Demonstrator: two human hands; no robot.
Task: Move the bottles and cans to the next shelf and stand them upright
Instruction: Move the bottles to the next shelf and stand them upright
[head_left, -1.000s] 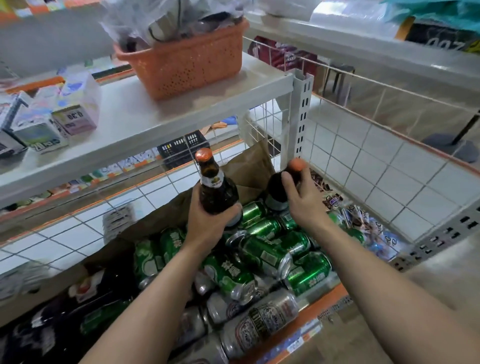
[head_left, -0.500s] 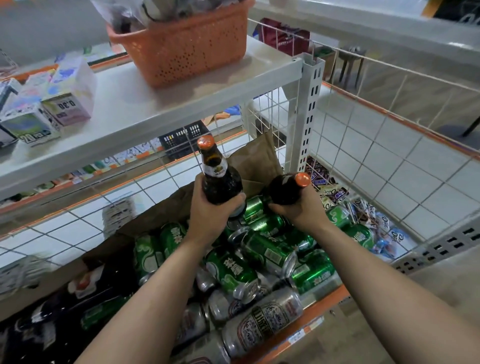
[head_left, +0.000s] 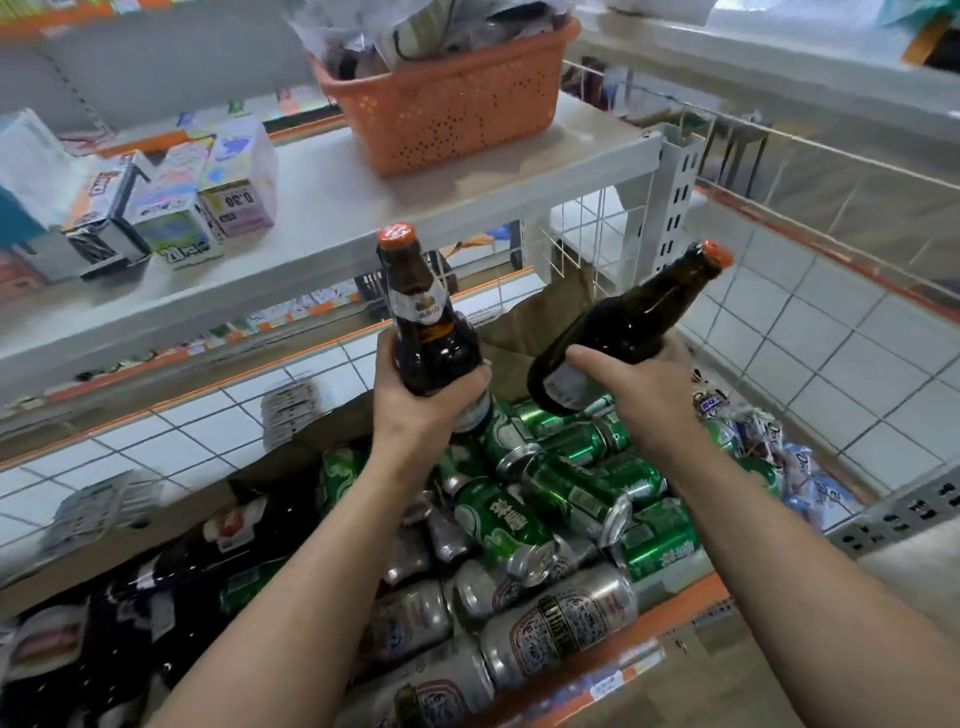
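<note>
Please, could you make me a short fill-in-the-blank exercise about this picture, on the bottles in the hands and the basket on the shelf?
1. The person holds ____ brown bottles, one in each hand.
2. The first bottle, in the left hand, stands ____.
3. The second bottle, in the right hand, is tilted, its cap toward the person's ____.
4. The basket on the upper shelf is ____ in colour.

Missing words: two; upright; right; orange.

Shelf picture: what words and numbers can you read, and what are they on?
"0.30": on the pink-and-white box on the upper shelf.
Upright bottle, tilted bottle: labels too blurred to read.
Green cans: characters too blurred.
Silver can: lettering too blurred.
</note>
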